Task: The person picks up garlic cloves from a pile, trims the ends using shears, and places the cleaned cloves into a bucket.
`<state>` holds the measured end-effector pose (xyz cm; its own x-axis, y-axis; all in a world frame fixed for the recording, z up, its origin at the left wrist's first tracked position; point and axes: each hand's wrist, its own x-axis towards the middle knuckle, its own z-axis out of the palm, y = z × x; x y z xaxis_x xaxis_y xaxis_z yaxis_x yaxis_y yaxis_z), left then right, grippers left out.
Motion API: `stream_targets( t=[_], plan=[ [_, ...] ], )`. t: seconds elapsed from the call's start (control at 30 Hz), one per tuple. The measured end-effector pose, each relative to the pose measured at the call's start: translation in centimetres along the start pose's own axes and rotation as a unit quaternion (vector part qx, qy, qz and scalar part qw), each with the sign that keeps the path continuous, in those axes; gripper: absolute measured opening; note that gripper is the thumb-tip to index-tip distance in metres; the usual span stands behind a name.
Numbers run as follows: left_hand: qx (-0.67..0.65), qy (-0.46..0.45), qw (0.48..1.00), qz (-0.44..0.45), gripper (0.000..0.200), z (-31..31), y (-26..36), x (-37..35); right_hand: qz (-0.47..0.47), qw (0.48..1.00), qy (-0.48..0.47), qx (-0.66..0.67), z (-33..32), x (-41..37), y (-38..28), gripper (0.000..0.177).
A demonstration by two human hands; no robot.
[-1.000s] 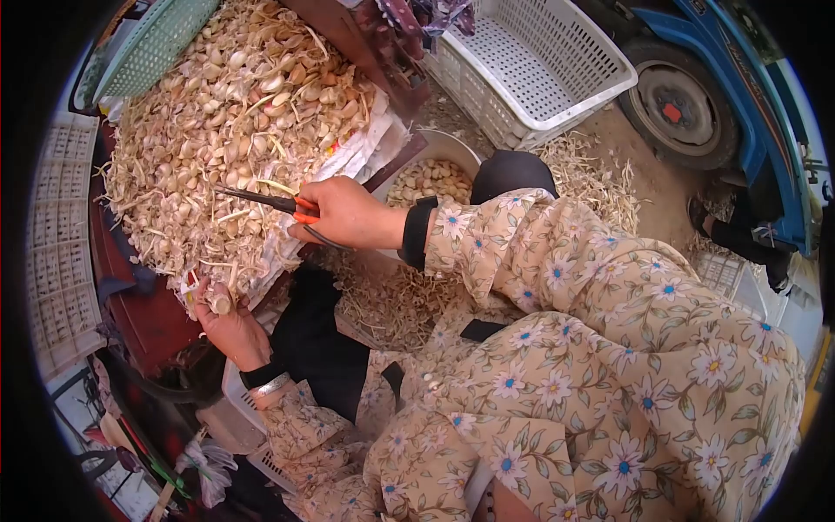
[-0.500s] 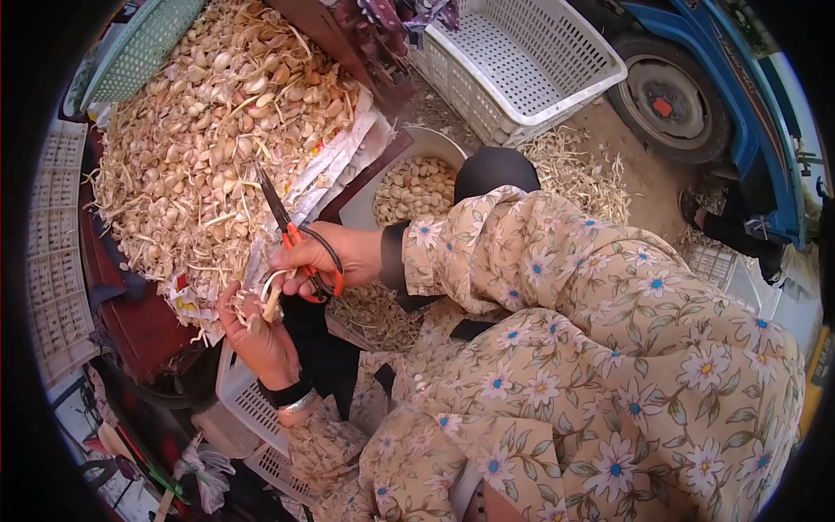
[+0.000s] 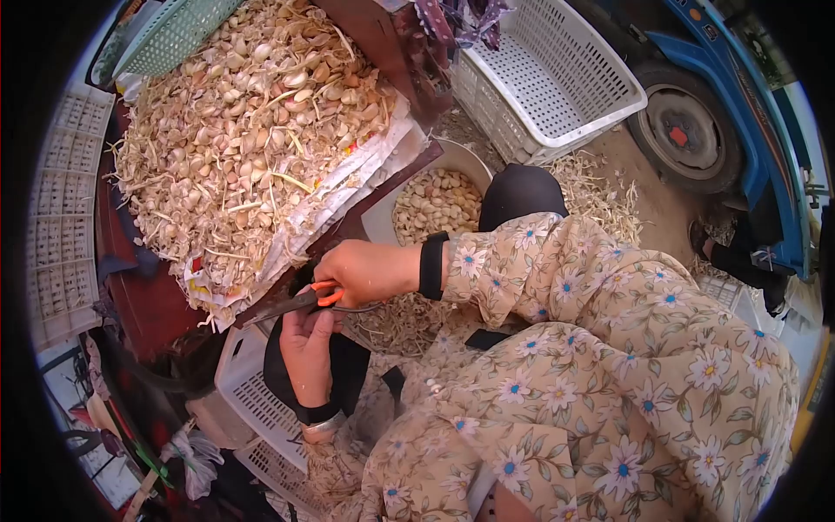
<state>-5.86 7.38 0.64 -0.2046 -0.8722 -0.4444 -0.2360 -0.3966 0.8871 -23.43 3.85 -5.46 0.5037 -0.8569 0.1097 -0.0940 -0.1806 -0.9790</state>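
Note:
My right hand [image 3: 370, 271] is closed around the orange handles of a pair of scissors [image 3: 325, 294]. Their dark blades point left, just above the fingertips of my left hand [image 3: 307, 361]. Those fingers are closed together right under the blades; whatever they pinch is hidden. Both hands are over my lap, beside the near edge of a big heap of garlic cloves [image 3: 252, 130] with loose skins and stems. The heap lies on a white plastic sheet [image 3: 348, 187]. Beyond my right wrist stands a pale bucket [image 3: 470, 158] with peeled-looking cloves [image 3: 435, 204] in it.
Stacked white crates [image 3: 557, 139] stand at the upper right, near a blue vehicle's wheel [image 3: 683, 130]. A green basket [image 3: 178, 39] rests at the heap's far left. Another white crate [image 3: 257, 396] sits below my left hand. Trimmings [image 3: 600, 196] litter the ground.
Both hands have moved down toward my lap, away from the heap. The scissors have swung from pointing up to pointing left. The garlic stem seen in my left fingers is now hidden.

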Motion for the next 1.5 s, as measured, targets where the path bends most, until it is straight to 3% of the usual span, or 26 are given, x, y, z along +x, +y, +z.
stream_targets(
  t=[0.03,0.17,0.23,0.37,0.47,0.57,0.67,0.77,0.87,0.97,1.03,1.1,1.17,1.2,1.23,1.3,1.4,1.43,1.5],
  plan=[
    [-0.042,-0.013,0.999,-0.02,0.047,0.2,-0.3,0.4,-0.048,0.998,0.024,-0.041,0.7,0.1,0.4,0.028],
    [-0.166,-0.032,0.984,-0.062,0.051,0.7,-1.6,0.9,-0.028,0.998,0.024,-0.05,1.0,0.0,0.6,0.031],
    [-0.214,-0.011,0.975,-0.058,0.05,1.3,-1.5,0.8,0.007,0.999,0.013,0.052,0.7,-0.1,0.2,0.034],
    [-0.205,0.02,0.978,0.008,0.038,1.6,-1.5,0.8,0.08,0.984,-0.017,0.159,-0.5,0.0,-0.9,0.035],
    [-0.252,0.034,0.967,0.027,0.034,1.2,-1.2,0.3,0.143,0.943,-0.074,0.29,-1.9,0.0,-1.9,0.033],
    [-0.254,0.054,0.964,0.052,0.033,2.1,-0.3,-0.2,0.101,0.96,-0.064,0.252,-1.6,0.3,-0.9,0.033],
    [-0.219,0.09,0.971,0.035,0.024,2.3,0.1,-0.5,0.183,0.951,-0.065,0.241,-2.8,0.0,-2.6,0.03],
    [-0.178,0.099,0.979,0.024,0.016,2.2,0.7,-0.9,0.047,0.963,-0.062,0.257,-0.7,0.6,0.5,0.026],
    [-0.186,0.099,0.977,0.032,0.014,2.0,1.1,-1.6,0.09,0.913,-0.133,0.375,-1.1,0.4,-0.5,0.021],
    [-0.072,0.158,0.981,0.082,0.014,2.2,0.9,-2.5,0.168,0.908,-0.161,0.349,-1.7,0.0,-2.1,0.017],
    [0.021,0.229,0.964,0.137,0.013,0.7,0.5,-3.0,0.154,0.911,-0.177,0.339,-1.7,-0.6,-2.8,0.015],
    [0.058,0.282,0.951,0.114,0.013,-2.0,1.7,-4.8,0.135,0.918,-0.188,0.321,-1.7,-0.8,-2.8,0.014],
    [0.187,0.279,0.941,0.045,0.008,-6.9,1.7,-6.8,0.112,0.924,-0.204,0.305,-1.2,-1.0,-2.0,0.013],
    [0.308,0.295,0.904,0.02,0.007,-10.3,0.9,-7.5,0.11,0.913,-0.22,0.325,-0.8,-1.1,-1.5,0.014],
    [0.518,0.244,0.819,0.037,0.011,-13.2,0.6,-8.3,0.093,0.919,-0.223,0.313,-0.5,-1.2,-1.7,0.015],
    [0.695,0.209,0.661,0.191,0.016,-17.4,-1.4,-8.6,0.1,0.918,-0.205,0.325,-0.7,-1.3,-2.0,0.017],
    [0.405,0.244,0.876,0.098,0.021,-11.3,2.3,-3.4,0.129,0.939,-0.128,0.293,-1.9,-0.6,-2.1,0.02],
    [0.353,0.24,0.899,0.1,0.023,-10.1,2.6,-0.9,0.137,0.946,-0.1,0.278,-2.4,-0.1,-2.1,0.02],
    [0.379,0.193,0.889,0.172,0.024,-6.5,4.4,4.1,0.141,0.936,-0.04,0.321,-2.9,0.5,-1.3,0.02]
  ],
)
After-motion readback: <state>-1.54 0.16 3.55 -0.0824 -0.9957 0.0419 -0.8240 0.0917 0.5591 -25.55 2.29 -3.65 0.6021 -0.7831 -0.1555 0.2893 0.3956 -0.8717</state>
